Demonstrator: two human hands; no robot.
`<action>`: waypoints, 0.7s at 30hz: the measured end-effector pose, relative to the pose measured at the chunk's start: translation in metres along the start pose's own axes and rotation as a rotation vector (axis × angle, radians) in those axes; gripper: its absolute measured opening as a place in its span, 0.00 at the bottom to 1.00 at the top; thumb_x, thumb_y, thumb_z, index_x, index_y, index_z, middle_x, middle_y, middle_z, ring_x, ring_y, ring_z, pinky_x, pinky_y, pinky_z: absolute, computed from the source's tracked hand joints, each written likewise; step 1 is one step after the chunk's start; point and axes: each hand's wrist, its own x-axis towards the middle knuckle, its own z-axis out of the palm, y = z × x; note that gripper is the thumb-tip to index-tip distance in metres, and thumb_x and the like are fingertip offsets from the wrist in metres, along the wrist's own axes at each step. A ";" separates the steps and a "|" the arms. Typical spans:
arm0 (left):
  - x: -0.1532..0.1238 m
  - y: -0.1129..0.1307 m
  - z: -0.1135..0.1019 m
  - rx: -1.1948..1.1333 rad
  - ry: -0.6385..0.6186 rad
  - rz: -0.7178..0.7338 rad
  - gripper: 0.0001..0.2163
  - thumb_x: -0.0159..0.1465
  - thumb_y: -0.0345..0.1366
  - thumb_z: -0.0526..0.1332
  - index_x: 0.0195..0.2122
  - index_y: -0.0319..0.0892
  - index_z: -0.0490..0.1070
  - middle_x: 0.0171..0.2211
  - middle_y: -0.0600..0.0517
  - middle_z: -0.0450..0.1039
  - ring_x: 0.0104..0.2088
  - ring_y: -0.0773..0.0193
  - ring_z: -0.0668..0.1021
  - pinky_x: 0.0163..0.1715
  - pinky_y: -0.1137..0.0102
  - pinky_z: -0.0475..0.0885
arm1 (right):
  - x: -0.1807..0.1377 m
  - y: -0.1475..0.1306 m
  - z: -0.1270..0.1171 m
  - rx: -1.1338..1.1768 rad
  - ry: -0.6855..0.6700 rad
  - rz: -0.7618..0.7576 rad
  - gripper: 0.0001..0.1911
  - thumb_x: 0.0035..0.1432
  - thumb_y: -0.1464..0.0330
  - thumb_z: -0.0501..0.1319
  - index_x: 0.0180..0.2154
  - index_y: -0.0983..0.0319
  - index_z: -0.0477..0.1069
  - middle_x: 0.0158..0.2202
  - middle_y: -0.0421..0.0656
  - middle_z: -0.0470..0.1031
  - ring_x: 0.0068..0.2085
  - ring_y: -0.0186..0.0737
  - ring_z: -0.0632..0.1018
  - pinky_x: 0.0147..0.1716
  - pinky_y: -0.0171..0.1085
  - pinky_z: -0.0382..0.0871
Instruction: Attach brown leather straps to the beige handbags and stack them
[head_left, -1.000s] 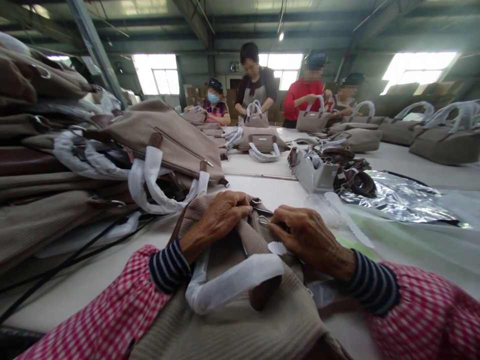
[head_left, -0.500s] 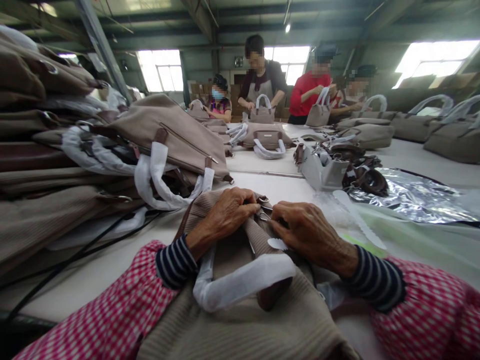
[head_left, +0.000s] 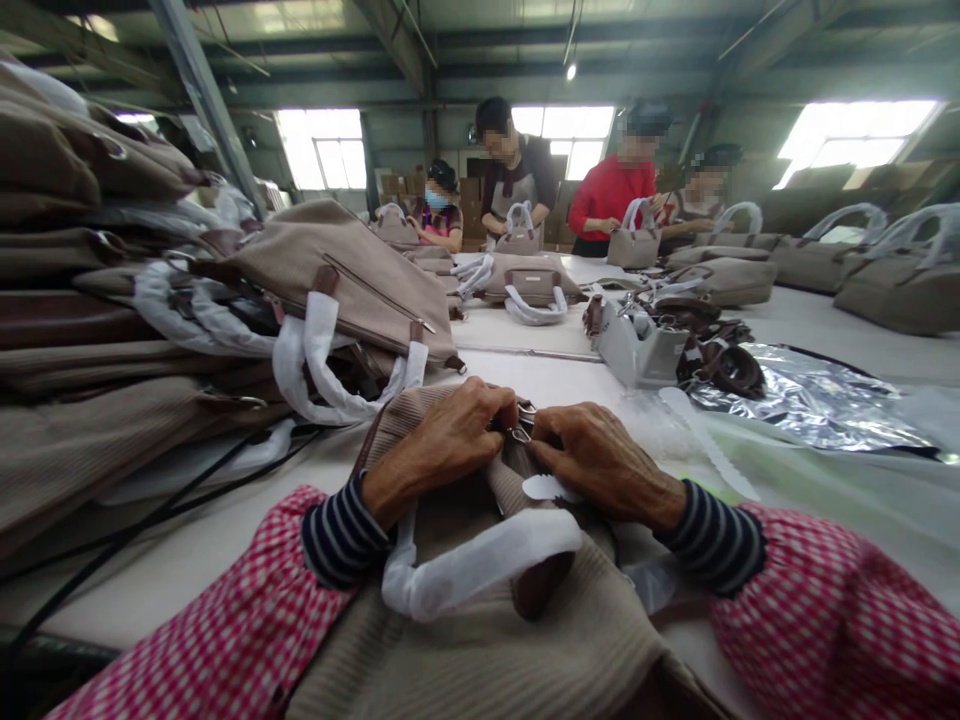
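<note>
A taupe ribbed handbag (head_left: 465,665) lies before me, its wrapped white handle (head_left: 487,565) flopped toward me. My left hand (head_left: 469,425) is closed, its thumb and fingers pinching the fabric at the bag's far end, beside the zip opening. Opposite it, my right hand (head_left: 600,455) is closed on the other side of that opening. Between my fingertips sits a looped metal zip pull (head_left: 519,435); a metal ring (head_left: 527,409) shows just beyond. Under my right hand pokes out the rounded end of a white strip (head_left: 546,487); the rest of it is hidden.
Bags are piled high at left, and another handbag (head_left: 360,280) leans off the pile. A grey bin (head_left: 637,345) with brown straps (head_left: 731,368) stands ahead right, near silver film (head_left: 817,400) and a white notched strip (head_left: 705,440). Several co-workers handle bags across the table.
Both hands stay at the bag's far end. My right hand has shifted slightly left, closer to my left hand and the zip pull. The whole view has tilted up a little.
</note>
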 end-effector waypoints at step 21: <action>-0.004 -0.004 -0.003 -0.922 0.133 -0.158 0.16 0.56 0.32 0.69 0.35 0.43 0.60 0.32 0.57 0.73 0.30 0.70 0.73 0.33 0.73 0.67 | 0.006 -0.002 -0.017 0.309 0.094 -0.137 0.08 0.61 0.73 0.63 0.37 0.62 0.82 0.29 0.40 0.79 0.31 0.36 0.75 0.33 0.34 0.62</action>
